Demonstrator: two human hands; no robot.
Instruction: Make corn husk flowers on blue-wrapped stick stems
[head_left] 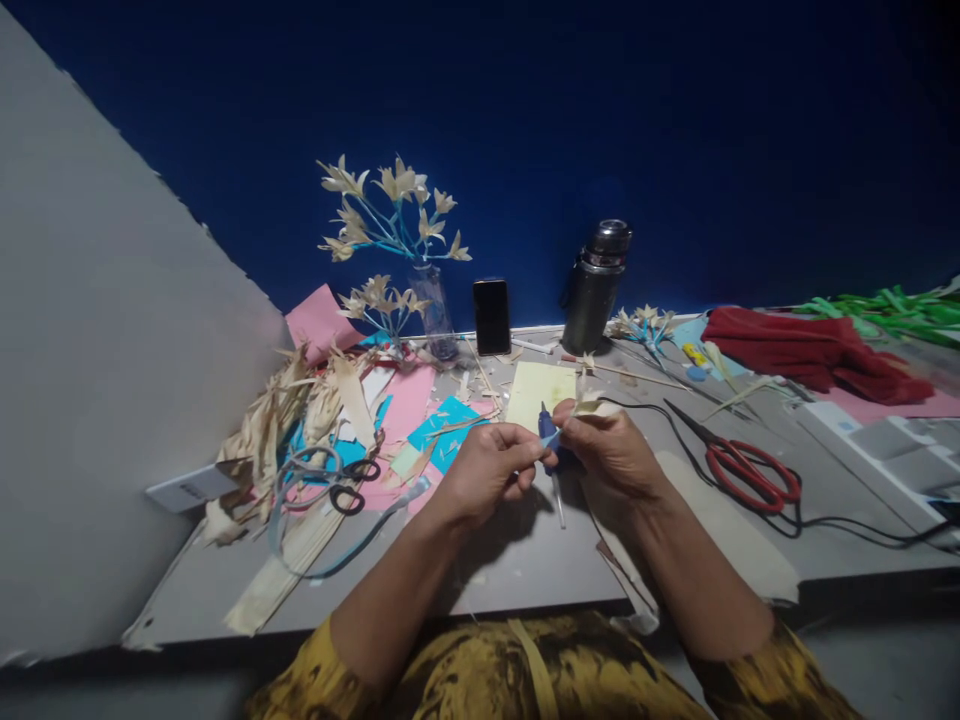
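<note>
Dim light, soft shadow under left hand [484, 470], slight blur

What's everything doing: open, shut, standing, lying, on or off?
Left hand: pinching blue strip
Right hand: gripping pale flower
Phone: standing, screen dark
Flask: standing, lid on
Vase: standing, holding flowers
Red-handled scissors: lying, shut
Black-handled scissors: lying, blades unclear
Red cloth: crumpled

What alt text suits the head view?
A person's left hand and right hand hold a blue strip over a cluttered table. Behind stand pale flowers in a clear vase, a phone and a dark flask. Red-handled scissors lie at right.
</note>
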